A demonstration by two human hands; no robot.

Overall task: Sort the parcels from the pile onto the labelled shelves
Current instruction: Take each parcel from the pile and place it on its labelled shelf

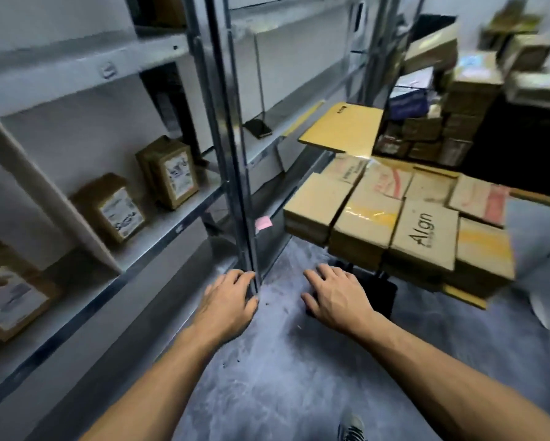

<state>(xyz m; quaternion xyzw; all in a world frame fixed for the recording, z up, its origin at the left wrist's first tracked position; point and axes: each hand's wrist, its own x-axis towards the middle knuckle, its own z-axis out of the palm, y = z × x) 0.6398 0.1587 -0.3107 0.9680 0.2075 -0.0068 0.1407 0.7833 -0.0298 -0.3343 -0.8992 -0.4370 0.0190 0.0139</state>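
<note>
Both my hands are stretched out low over the grey floor and hold nothing. My left hand [227,302] hangs in front of the foot of the metal shelf post [235,173], fingers relaxed. My right hand [334,297] hovers palm down just below the pile of cardboard parcels [394,224], which lies flat on a low stand at the right. Three brown parcels with white labels stand on the left shelf: one [168,171], another [111,208] and a third [9,291] nearest me.
Grey metal shelving [159,227] runs along the left, with a white divider [44,198] and a pink note [263,223] on the post. A dark phone [257,128] lies on a farther shelf. More boxes [458,100] are stacked at the back right. A shoe [351,428] shows below.
</note>
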